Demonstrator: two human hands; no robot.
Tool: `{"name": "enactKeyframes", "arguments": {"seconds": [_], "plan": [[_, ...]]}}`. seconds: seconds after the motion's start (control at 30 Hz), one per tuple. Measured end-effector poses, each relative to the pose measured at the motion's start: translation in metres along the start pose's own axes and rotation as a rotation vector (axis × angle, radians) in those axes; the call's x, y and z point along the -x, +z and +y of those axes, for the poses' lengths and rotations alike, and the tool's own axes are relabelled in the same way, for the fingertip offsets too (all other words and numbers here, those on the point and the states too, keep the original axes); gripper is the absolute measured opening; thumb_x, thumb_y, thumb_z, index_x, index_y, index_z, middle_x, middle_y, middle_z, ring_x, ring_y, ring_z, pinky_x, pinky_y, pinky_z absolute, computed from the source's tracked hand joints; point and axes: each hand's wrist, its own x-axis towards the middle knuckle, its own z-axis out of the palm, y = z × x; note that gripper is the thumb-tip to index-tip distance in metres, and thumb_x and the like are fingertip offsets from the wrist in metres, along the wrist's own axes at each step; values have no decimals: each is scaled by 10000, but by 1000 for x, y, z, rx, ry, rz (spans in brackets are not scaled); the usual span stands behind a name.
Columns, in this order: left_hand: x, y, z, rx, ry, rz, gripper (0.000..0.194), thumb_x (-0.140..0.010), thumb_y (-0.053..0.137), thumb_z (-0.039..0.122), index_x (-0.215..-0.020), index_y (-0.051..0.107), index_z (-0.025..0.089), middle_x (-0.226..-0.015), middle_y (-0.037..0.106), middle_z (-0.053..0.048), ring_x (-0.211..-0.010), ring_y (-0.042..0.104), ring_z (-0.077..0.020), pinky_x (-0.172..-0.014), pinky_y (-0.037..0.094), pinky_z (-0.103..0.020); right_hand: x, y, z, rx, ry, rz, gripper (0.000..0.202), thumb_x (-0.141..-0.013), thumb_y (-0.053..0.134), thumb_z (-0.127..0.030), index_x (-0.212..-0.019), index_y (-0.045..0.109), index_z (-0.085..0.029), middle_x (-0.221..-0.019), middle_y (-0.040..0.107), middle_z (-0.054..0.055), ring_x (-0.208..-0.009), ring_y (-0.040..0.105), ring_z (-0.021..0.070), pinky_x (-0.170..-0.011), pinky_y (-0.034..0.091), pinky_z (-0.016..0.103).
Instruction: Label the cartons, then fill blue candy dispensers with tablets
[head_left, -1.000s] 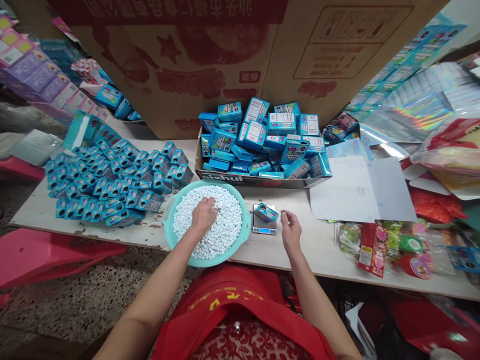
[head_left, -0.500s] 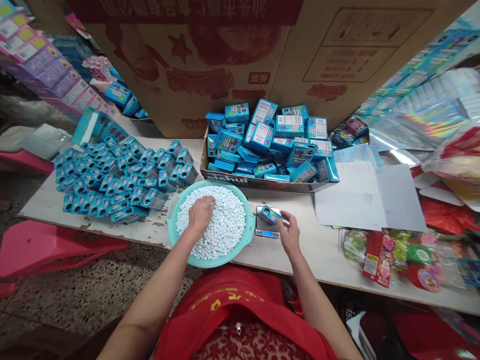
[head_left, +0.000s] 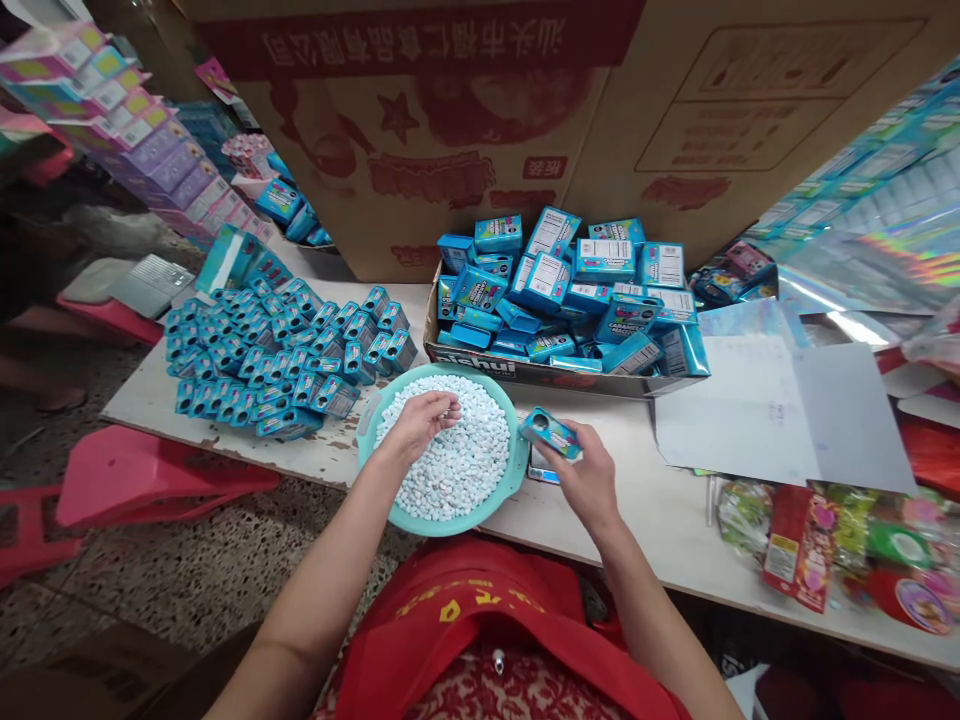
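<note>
My left hand (head_left: 427, 422) is over the round turquoise basin (head_left: 517, 455), its fingers pinched together on what look like a few small white candies. Pale candies (head_left: 457, 475) fill the basin. In my right hand (head_left: 591, 475) is a small blue candy box (head_left: 551, 432), gripped by its sides and tilted with its round end hole towards the basin. Beneath the box lies a small digital scale (head_left: 544, 474), mostly covered by the box and hand; part of its lit display shows.
Many blue boxes with round holes (head_left: 262, 350) stand packed together on the left. Behind the basin is an open carton (head_left: 540, 374) heaped with blue boxes, backed by a large cardboard box (head_left: 480, 130). Paper sheets (head_left: 735, 410) and bagged sweets (head_left: 802, 550) lie right; a pink stool (head_left: 150, 475) is left.
My right hand has taken the blue box up off the scale and tilted it towards the basin. My left hand has risen from the candies with fingers pinched. The view has shifted a little.
</note>
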Motion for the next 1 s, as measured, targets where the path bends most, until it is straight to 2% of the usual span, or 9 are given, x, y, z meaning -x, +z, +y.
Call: {"name": "enactKeyframes", "arguments": {"seconds": [0.13, 0.27, 0.37, 0.53, 0.63, 0.73, 0.8, 0.9, 1.0], "plan": [[22, 23, 19, -530, 398, -152, 119, -758, 545, 192, -831, 632, 159, -823, 622, -24, -794, 580, -140, -752, 476, -280, 1, 17, -30, 44, -100, -198, 301, -769, 631, -375, -1031, 585, -233, -972, 631, 64, -921, 578, 246, -782, 447, 355], [32, 37, 21, -998, 688, -245, 215, -777, 456, 79, -833, 642, 171, -887, 611, -42, -916, 552, -173, -857, 443, -326, 1, 35, -35, 106, -78, -267, 285, -770, 629, -316, -1026, 578, -202, -969, 629, 71, -930, 584, 254, -782, 455, 365], [32, 37, 17, -1059, 759, -244, 266, -773, 427, 40, -893, 626, 169, -930, 611, -52, -953, 547, -179, -870, 444, -331, 0, 40, -35, 103, -64, -274, 290, -767, 634, -305, -1030, 573, -198, -1004, 628, 75, -954, 583, 253, -802, 458, 368], [33, 34, 16, -938, 830, -260, 303, -778, 394, 26, -938, 603, 175, -974, 611, -45, -971, 555, -157, -886, 454, -315, -5, 40, -37, 101, -74, -295, 299, -749, 648, -268, -1033, 579, -200, -1015, 627, 76, -963, 586, 252, -817, 462, 374], [38, 32, 20, -973, 875, -225, 414, -744, 371, 3, -1045, 584, 192, -1132, 583, -62, -1106, 510, -174, -981, 410, -365, -6, 39, -41, 100, -77, -262, 300, -739, 663, -265, -1020, 581, -195, -996, 628, 79, -942, 589, 256, -793, 468, 377], [44, 31, 23, -1132, 849, -289, 559, -709, 390, 3, -1213, 502, 216, -1290, 497, -71, -1227, 421, -205, -1036, 361, -405, -7, 36, -50, 52, -144, -238, 293, -747, 671, -274, -1015, 584, -197, -952, 629, 75, -911, 592, 247, -772, 474, 367], [47, 28, 25, -1198, 778, -303, 535, -732, 410, 26, -1224, 486, 224, -1218, 535, -66, -1157, 476, -199, -975, 413, -370, -10, 35, -58, -29, -207, -276, 299, -757, 674, -301, -1028, 582, -211, -954, 633, 68, -904, 598, 231, -777, 480, 355], [51, 9, 28, -1172, 702, -119, 355, -796, 483, 132, -1139, 516, 219, -1079, 576, -46, -1014, 548, -182, -871, 463, -318, -27, 36, -63, -182, -237, -304, 417, -759, 678, -372, -1122, 534, -225, -1046, 632, 67, -926, 610, 210, -795, 497, 341], [62, -33, 31, -1125, 675, 294, 301, -798, 581, 283, -1083, 528, 201, -1046, 583, -46, -998, 556, -193, -878, 454, -319, -66, 44, -56, -159, -273, -138, 420, -783, 639, -420, -1126, 539, -198, -1067, 628, 91, -931, 607, 213, -799, 500, 347]]}}
